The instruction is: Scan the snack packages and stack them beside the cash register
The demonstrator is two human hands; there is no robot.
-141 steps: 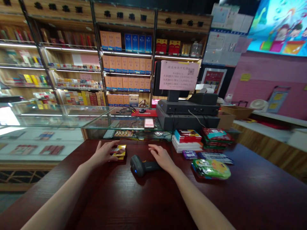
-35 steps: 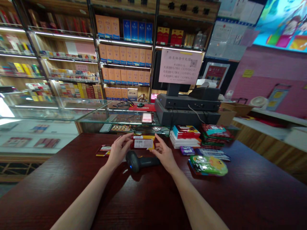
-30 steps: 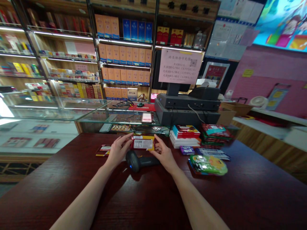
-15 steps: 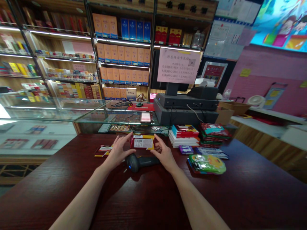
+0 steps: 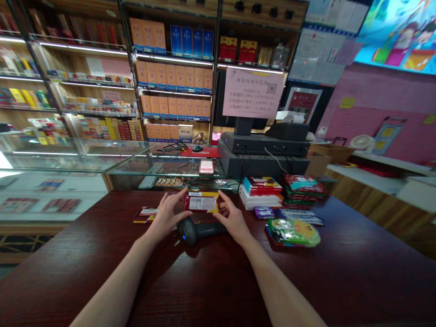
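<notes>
Between my two hands is a red and yellow snack packet (image 5: 201, 203), held upright with its printed, labelled side toward me. My left hand (image 5: 169, 212) grips the left end between thumb and fingers. At the other end, the thumb and fingers of my right hand (image 5: 233, 218) close on the yellow edge. Just below the packet a dark barcode scanner (image 5: 195, 230) lies on the brown counter (image 5: 204, 281), a small blue light glowing on it. Another red and yellow packet (image 5: 146, 214) lies left of my left hand, partly covered by it.
On the right stand stacked chocolate boxes (image 5: 260, 192), red-green packets (image 5: 304, 190), a purple packet (image 5: 264, 212) and a green packet with a yellow figure (image 5: 293, 232). Behind them is a cash register (image 5: 264, 152). A glass case (image 5: 163, 169) adjoins the counter's far edge.
Both hands still hold the packet in nearly the same place. The whole view has shifted very slightly; nothing has been picked up or put down.
</notes>
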